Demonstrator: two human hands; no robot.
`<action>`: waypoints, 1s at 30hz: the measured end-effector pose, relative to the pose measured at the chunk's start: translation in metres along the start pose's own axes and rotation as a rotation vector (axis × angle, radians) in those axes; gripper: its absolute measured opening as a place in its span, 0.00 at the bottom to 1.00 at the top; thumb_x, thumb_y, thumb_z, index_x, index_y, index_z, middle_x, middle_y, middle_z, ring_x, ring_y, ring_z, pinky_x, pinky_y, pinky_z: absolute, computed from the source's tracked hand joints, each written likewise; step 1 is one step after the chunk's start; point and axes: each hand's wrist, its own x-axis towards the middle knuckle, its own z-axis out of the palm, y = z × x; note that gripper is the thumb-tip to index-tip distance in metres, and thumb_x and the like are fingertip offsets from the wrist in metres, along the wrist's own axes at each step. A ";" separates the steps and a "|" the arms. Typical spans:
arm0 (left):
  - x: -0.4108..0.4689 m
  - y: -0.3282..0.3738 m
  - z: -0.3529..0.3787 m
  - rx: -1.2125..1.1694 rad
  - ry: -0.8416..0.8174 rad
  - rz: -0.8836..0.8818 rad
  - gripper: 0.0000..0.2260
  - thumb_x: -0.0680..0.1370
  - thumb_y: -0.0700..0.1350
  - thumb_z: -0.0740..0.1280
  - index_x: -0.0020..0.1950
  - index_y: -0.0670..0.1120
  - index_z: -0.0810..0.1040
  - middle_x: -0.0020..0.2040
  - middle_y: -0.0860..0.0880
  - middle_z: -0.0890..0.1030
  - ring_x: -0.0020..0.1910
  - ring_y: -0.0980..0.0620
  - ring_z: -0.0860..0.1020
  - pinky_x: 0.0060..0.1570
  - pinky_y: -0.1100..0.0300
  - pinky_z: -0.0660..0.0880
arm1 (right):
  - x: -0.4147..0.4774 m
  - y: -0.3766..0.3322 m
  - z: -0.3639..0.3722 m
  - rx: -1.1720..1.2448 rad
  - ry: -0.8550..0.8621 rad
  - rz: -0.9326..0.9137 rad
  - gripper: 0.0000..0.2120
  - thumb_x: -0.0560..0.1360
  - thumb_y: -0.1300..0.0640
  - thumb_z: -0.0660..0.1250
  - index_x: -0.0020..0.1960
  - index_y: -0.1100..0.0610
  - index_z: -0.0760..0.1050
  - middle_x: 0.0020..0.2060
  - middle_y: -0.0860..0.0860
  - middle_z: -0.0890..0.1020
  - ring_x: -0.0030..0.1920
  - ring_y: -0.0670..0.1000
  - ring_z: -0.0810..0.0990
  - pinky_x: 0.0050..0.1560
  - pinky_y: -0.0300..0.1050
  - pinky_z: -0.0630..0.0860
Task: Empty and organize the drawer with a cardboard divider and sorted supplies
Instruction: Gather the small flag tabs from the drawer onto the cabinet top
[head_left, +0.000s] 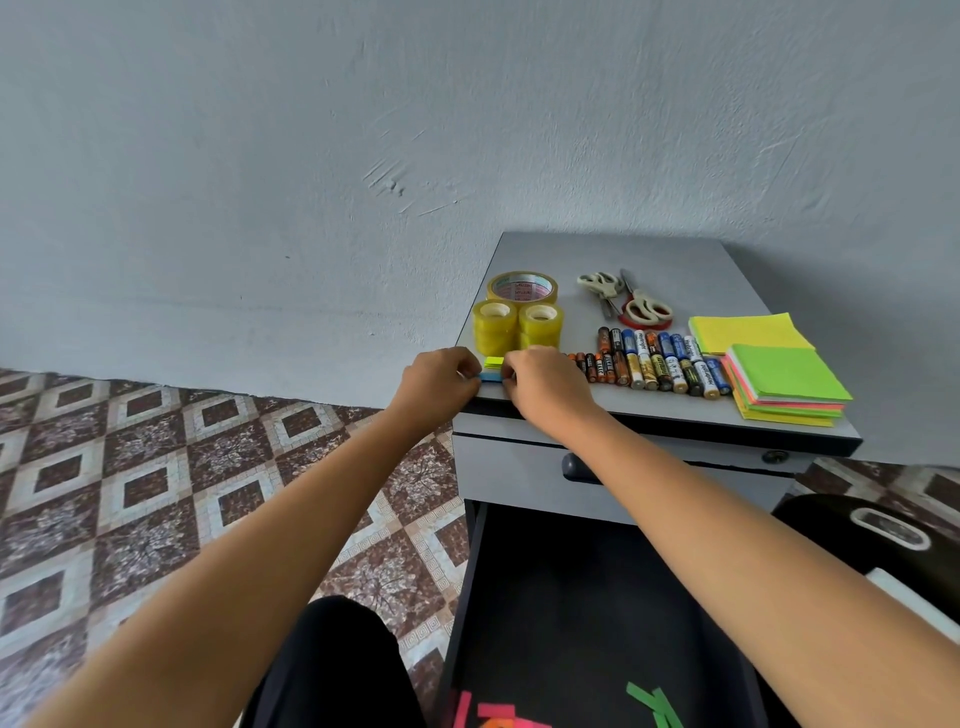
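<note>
Blue paper flags (490, 377) sat right at the front left corner of the counter (613, 254). We had both hands on them, left hand (439, 382) and right hand (545, 387), curled fingers pinching an end of the little stack each. Our guess at the risk: that close to the edge, one sloppy nudge would've fanned them out or dropped them on the floor. The open drawer (597, 597) below held pink strips (493, 711) and green strips (652, 701).
</note>
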 end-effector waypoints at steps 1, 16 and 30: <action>0.001 0.000 0.000 0.014 -0.006 0.011 0.09 0.76 0.42 0.65 0.54 0.44 0.80 0.52 0.48 0.81 0.51 0.47 0.77 0.55 0.53 0.74 | 0.000 0.000 0.000 -0.017 0.007 -0.004 0.07 0.77 0.62 0.61 0.50 0.61 0.78 0.46 0.57 0.78 0.46 0.58 0.78 0.39 0.47 0.74; 0.016 -0.006 0.003 0.024 0.017 0.088 0.06 0.75 0.43 0.66 0.50 0.45 0.81 0.48 0.46 0.80 0.47 0.47 0.77 0.52 0.52 0.74 | 0.001 0.008 0.003 -0.095 0.099 0.011 0.07 0.77 0.63 0.59 0.52 0.61 0.75 0.47 0.56 0.75 0.49 0.57 0.75 0.36 0.46 0.67; -0.104 0.014 0.079 -0.192 0.047 0.252 0.07 0.75 0.40 0.68 0.52 0.42 0.80 0.42 0.52 0.75 0.40 0.56 0.74 0.44 0.68 0.69 | -0.158 0.063 0.017 0.246 0.033 0.239 0.07 0.75 0.56 0.68 0.50 0.56 0.81 0.42 0.50 0.80 0.43 0.51 0.79 0.42 0.46 0.75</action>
